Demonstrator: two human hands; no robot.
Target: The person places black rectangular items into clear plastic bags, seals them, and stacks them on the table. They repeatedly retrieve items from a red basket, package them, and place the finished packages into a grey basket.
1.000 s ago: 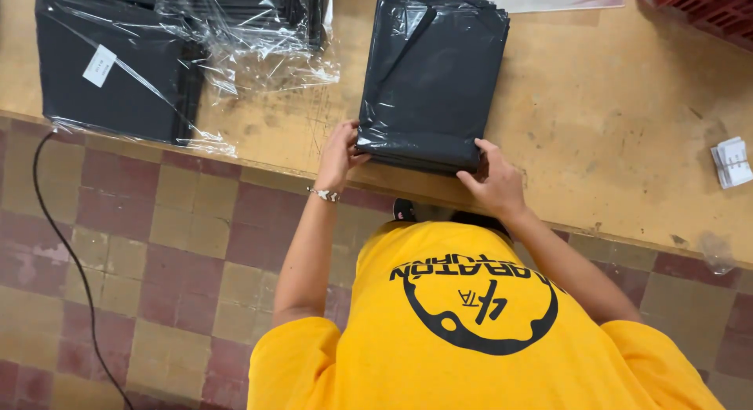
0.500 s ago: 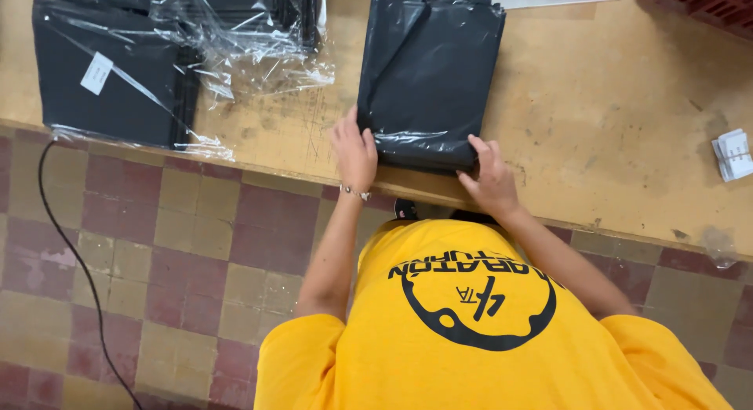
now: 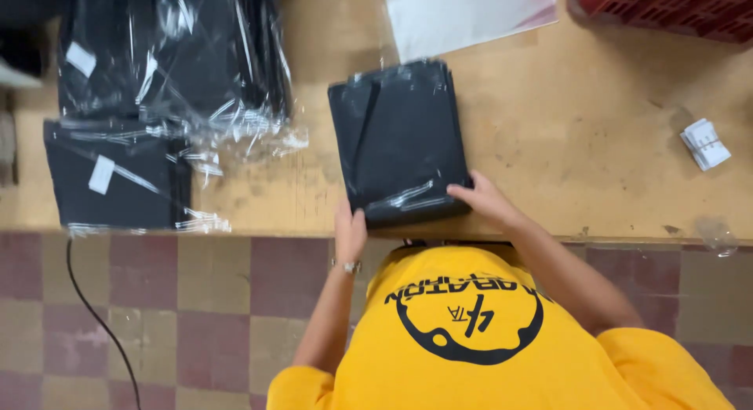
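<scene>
So we've got both hands on the near end of the black bagged garment [image 3: 400, 139], which lies on the table [image 3: 596, 143] with its long axis running straight away from us. Left hand [image 3: 349, 231] presses the near-left corner flat, right hand [image 3: 480, 197] rests open-palmed on the near-right edge; neither grip is closed around it.

You see warm, fairly even indoor light, bright on the wooden table [image 3: 596, 143]. Glare streaks glint off the clear plastic wrapping [image 3: 212, 120] at upper left, where the corner falls into deep shadow. Detail looks slightly soft throughout, and the floor tiles [image 3: 157, 316] sit dimmer.
</scene>
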